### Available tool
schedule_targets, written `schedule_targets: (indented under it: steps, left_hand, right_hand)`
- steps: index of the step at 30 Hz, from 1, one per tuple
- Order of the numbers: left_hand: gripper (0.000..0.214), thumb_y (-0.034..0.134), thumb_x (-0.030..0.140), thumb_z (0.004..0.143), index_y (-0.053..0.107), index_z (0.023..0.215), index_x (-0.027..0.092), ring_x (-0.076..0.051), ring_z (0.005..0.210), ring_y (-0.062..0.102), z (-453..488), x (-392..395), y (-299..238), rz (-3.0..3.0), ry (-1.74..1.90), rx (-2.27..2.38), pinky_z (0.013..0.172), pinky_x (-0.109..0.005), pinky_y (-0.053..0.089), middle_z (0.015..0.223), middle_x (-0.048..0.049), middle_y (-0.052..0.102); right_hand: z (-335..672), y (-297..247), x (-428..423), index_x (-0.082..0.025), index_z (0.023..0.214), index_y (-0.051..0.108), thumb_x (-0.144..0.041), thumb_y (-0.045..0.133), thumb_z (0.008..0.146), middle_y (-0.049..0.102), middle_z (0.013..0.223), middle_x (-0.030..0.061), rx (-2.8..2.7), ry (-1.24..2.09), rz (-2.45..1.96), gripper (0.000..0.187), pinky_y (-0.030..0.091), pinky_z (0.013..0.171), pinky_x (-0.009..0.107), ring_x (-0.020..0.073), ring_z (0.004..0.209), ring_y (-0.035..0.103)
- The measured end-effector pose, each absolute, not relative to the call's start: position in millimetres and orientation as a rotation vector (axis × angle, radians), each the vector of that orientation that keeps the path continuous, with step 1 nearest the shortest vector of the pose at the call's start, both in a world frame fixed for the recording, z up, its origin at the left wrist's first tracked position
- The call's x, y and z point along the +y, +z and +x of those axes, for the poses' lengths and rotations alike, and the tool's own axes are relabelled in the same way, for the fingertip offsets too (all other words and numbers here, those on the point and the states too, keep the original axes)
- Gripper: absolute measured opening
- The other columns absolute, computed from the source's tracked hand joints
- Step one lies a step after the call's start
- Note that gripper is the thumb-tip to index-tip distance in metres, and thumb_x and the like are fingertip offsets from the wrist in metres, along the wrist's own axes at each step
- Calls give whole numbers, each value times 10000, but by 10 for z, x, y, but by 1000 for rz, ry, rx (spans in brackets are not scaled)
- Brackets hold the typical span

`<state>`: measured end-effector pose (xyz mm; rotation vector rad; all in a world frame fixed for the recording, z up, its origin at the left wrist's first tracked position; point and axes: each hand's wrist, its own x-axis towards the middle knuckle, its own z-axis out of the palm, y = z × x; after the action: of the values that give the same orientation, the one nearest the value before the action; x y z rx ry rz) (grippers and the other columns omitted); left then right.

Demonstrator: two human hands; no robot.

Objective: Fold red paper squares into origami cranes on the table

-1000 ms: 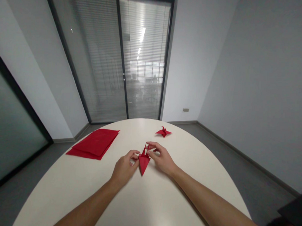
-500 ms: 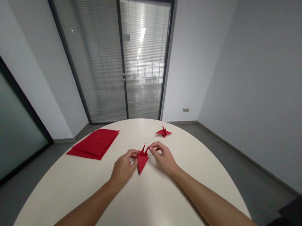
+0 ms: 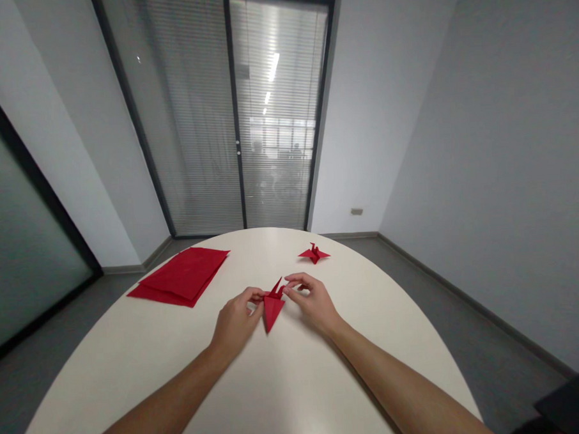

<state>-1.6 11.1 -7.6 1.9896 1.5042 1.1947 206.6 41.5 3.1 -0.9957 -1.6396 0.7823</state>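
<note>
A half-folded red paper figure [image 3: 273, 307] lies on the white round table [image 3: 278, 396], with a wide pointed flap toward me and two thin points sticking up at its far end. My left hand [image 3: 236, 321] pinches its left edge with thumb and forefinger. My right hand [image 3: 312, 303] pinches one of the thin points on the right side. Both hands rest on the tabletop, close together around the paper.
A finished red paper crane [image 3: 313, 253] sits farther back on the table, right of centre. A stack of flat red paper sheets [image 3: 181, 277] lies at the back left. Behind the table stand glass doors with blinds. A dark object [image 3: 573, 400] shows at the bottom right corner.
The paper figure has shifted slightly left and away from me. My right fingers have gone from the top of the thin point to pinching it lower and folding it sideways.
</note>
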Motion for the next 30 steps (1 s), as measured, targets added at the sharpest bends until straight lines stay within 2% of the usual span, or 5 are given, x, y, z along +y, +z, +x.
schedule_targets:
  steps: [2,6,20,30]
  left_hand:
    - [161,564,244,863,647,1001,249,-177,854,709,-19,113,-81,1984,1214,1487,683,-253,505,968,-9,755]
    - [167,562,243,866,645,1012,248,-175,855,707,-20,119,-88,1984,1242,1477,689,-251,511,973,-11,751]
    - [148,573,304,860,655,966,240,-186,847,708,8,110,-51,1901,1228,1502,703,-263,527,931,-24,753]
    - [170,568,319,868,674,948,212,-205,866,704,0,112,-46,1846,1255,1377,712,-280,537,949,-47,751]
  right_hand:
    - [2067,13,423,-220,1020,740,-353,719,821,759,939,44,-1636,824,-999,240,441,828,346,214,897,680]
    - [2071,-1,430,-221,921,761,-377,708,831,763,958,52,-1645,863,-1012,188,441,828,349,227,925,675]
    - [2045,35,395,-182,851,681,-432,606,898,707,847,38,-1685,953,-944,265,458,791,319,188,806,624]
    - [2067,10,421,-189,880,706,-438,672,854,727,872,44,-1621,958,-968,252,477,786,319,192,817,642]
